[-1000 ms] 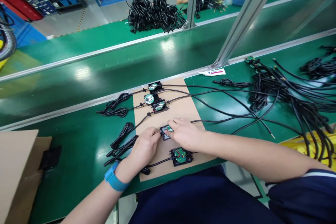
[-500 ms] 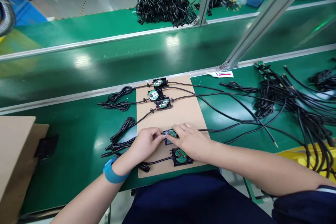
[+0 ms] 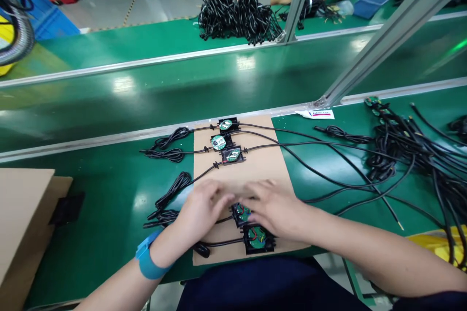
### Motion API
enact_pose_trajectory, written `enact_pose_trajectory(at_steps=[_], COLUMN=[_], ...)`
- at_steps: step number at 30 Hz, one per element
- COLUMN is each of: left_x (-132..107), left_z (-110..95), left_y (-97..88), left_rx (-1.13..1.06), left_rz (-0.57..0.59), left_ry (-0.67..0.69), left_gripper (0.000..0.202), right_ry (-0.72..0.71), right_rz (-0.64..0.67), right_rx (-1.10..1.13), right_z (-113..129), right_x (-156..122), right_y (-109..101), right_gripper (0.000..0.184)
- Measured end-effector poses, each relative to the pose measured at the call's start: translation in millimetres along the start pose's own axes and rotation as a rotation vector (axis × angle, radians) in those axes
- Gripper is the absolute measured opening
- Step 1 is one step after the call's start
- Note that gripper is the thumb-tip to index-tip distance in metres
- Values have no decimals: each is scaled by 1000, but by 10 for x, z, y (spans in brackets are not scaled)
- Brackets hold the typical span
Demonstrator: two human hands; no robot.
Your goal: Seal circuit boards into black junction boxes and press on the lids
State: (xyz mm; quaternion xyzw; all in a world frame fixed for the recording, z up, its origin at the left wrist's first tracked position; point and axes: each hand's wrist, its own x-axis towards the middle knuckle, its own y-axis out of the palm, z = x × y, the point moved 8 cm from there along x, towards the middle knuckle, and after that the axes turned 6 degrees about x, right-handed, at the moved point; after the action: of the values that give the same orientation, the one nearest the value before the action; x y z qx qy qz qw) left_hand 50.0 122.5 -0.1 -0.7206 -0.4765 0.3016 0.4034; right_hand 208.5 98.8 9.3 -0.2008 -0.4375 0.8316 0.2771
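- Black housing (image 3: 241, 213): lay between left hand (image 3: 203, 209) and right hand (image 3: 279, 208), partly covered by the latter, the nearer.
- Grip, both hands: could not be told.

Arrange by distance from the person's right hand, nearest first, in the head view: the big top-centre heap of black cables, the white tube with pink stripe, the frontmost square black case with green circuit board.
1. Square black case: just below the right hand.
2. White tube: farther, up and to the right.
3. Heap of black cables: farthest, at the top.
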Motion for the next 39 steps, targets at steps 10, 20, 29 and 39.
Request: enact_pose_trajectory(at_steps=[10, 20, 29, 39], left_x=[521, 95, 319, 384], left_z=[296, 150, 190, 231], left_y=[26, 20, 50, 188], left_rx=[-26, -361, -102, 23], left_rz=[-168, -21, -55, -22], left_ry=[40, -118, -258, -291], left_gripper=[28, 17, 29, 31], right_ry=[218, 8, 138, 182], right_rz=[-240, -226, -89, 11], right_rx=[7, 37, -84, -92], right_z=[-889, -484, -279, -296], right_x=[662, 94, 57, 144], right_y=[-404, -232, -201, -140], right_gripper=[22, 24, 26, 24])
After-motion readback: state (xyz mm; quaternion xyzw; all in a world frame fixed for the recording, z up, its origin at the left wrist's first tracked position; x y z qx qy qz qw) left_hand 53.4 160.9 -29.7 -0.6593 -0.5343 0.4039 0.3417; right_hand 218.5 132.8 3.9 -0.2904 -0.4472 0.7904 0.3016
